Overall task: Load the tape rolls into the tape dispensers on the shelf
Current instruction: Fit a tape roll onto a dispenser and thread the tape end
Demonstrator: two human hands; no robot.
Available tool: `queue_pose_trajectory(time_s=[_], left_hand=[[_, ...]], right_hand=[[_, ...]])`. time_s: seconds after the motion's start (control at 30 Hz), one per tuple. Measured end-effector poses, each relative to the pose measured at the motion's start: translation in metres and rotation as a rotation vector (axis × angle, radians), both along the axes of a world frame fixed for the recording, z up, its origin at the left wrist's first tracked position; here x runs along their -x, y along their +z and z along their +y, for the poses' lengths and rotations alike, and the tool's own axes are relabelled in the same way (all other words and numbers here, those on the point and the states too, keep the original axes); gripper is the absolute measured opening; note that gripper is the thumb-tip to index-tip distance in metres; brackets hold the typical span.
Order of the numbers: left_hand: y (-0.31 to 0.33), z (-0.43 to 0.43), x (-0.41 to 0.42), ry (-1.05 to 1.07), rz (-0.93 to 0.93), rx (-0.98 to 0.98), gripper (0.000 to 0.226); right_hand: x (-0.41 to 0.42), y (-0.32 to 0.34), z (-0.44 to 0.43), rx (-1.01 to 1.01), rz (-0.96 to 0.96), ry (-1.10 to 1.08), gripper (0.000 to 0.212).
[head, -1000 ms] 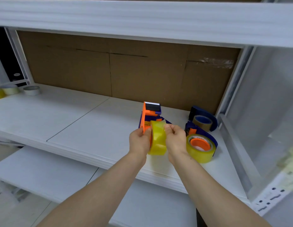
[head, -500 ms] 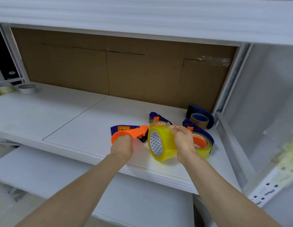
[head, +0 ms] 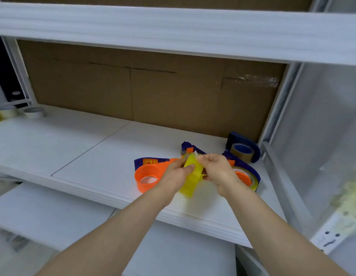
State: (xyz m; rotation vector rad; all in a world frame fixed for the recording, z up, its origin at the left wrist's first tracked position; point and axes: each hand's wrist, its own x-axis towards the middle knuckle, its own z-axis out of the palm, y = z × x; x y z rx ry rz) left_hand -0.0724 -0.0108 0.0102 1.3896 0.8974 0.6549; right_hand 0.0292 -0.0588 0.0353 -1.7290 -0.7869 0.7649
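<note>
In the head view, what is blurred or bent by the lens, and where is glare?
Head view: the upper shelf beam bows from wide-angle distortion; the yellow tape roll, left hand and right hand are slightly blurred; the side panel is smeared; glare only on the clear tape patch.

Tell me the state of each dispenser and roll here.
yellow tape roll: held by left hand and right hand, not loaded
orange dispenser: lying flat, hub empty
front right dispenser: holds yellow tape
back right dispenser: holds brown tape
grey roll: loose, lying flat
</note>
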Motion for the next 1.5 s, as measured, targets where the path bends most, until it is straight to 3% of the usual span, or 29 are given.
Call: queue_pose_trajectory(time_s=[0.1,0.13,0.3,0.4,0.47,0.57,0.67,0.73,0.9,1.03,1.17,1.27,1.33,1.43,1.5], left_hand=[[0.013,0.002,0.002,0.032,-0.038,0.073,0.021],[0.013,0.004,0.004,0.037,-0.023,0.082,0.023],[0.012,0.008,0.016,-0.017,0.057,0.08,0.055],[0.008,0.013,0.019,-0.029,0.077,0.092,0.09],[0.005,0.017,0.022,-0.052,0.077,0.123,0.1],[0.008,0.016,0.025,-0.079,0.053,0.141,0.07],[0.009,0.016,0.025,-0.122,0.046,0.146,0.03],[0.011,0.016,0.027,-0.152,0.01,0.17,0.018],[0.014,0.019,0.034,-0.187,-0.042,0.241,0.019],[0.013,0.023,0.037,-0.277,-0.086,0.34,0.034],[0.013,0.027,0.039,-0.288,-0.1,0.386,0.033],[0.014,0.026,0.04,-0.172,-0.086,0.388,0.026],[0.016,0.029,0.041,-0.02,-0.066,0.292,0.021],[0.021,0.045,0.051,0.261,-0.028,-0.045,0.022],[0.014,0.054,0.063,0.351,0.13,-0.326,0.023]], right_hand=[[-0.004,0.004,0.0,-0.013,-0.454,-0.019,0.02],[-0.007,0.008,-0.001,-0.014,-0.5,-0.023,0.019],[-0.013,0.02,-0.007,0.019,-0.33,0.093,0.022],[-0.014,0.023,-0.012,-0.112,-0.225,0.166,0.014],[-0.022,0.023,-0.016,-0.204,-0.243,0.332,0.037],[-0.027,0.023,-0.017,-0.131,-0.408,0.558,0.044],[-0.023,0.024,-0.013,-0.136,-0.548,0.559,0.022],[-0.022,0.022,-0.012,-0.151,-0.576,0.54,0.014],[-0.017,0.014,-0.014,-0.122,-0.454,0.515,0.011],[-0.005,0.011,-0.014,-0.255,-0.352,0.412,0.012],[0.005,0.009,-0.011,-0.26,-0.376,0.356,0.016],[0.01,0.01,-0.009,-0.228,-0.393,0.317,0.011],[0.009,0.008,-0.009,-0.227,-0.358,0.273,0.013],[0.001,0.006,-0.009,-0.207,-0.313,0.181,0.019],[-0.006,0.004,-0.009,-0.183,-0.298,0.126,0.012]])
